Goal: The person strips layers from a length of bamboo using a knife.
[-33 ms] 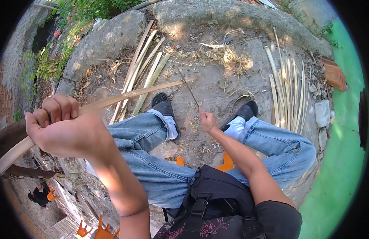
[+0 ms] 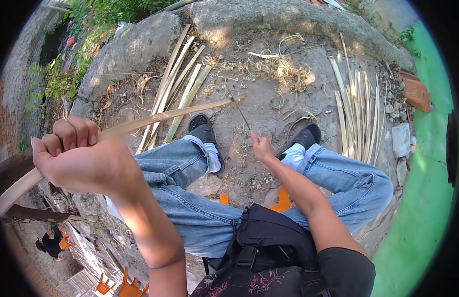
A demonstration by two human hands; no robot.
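Two hands unmoved, left hand (image 2: pixel 76 158) gripping bamboo strip (image 2: pixel 160 117), right hand (image 2: pixel 261 147) clutching knife (image 2: pixel 238 110) (thin).

Nothing has visibly changed: the left hand (image 2: pixel 76 158) and the bamboo strip (image 2: pixel 165 116) sit exactly as before.
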